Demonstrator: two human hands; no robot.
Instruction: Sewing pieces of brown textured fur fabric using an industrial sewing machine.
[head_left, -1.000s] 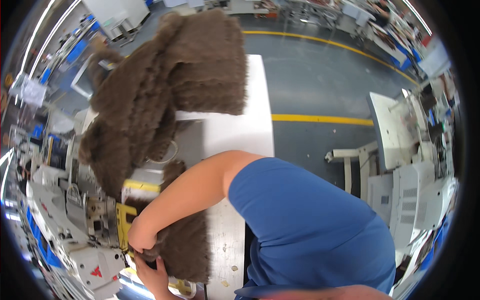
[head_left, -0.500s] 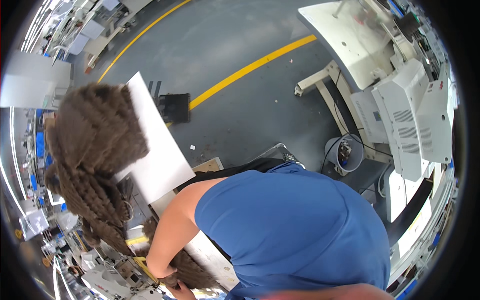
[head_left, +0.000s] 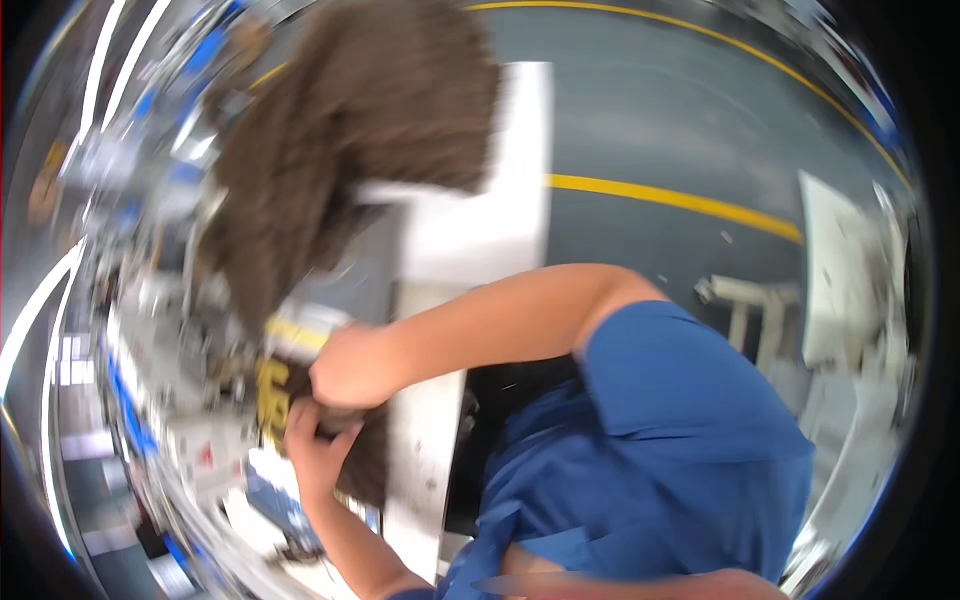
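Brown fur fabric (head_left: 400,90) lies in a large heap on a white board, with a long fold hanging down toward the sewing machine. A smaller part of the brown fur (head_left: 368,455) lies under my hands at the table edge. My right hand (head_left: 352,368) is closed on this fur, its fingertips hidden and somewhat blurred. Just below it, my left hand (head_left: 318,445) grips the fur between thumb and fingers. Beside both hands is the sewing machine's yellow part (head_left: 272,395); the needle area cannot be made out.
The white board (head_left: 520,160) extends beyond the heap. A pale tabletop strip (head_left: 425,440) runs between my hands and my blue-shirted body. The whitish machine body (head_left: 190,350) stands left of my hands. A yellow floor line (head_left: 680,200) and another white table (head_left: 835,270) lie to the right.
My view has swung round, so the fur heap and hands appear farther right and higher. Both hands remain at the fur by the machine, and my left forearm now shows.
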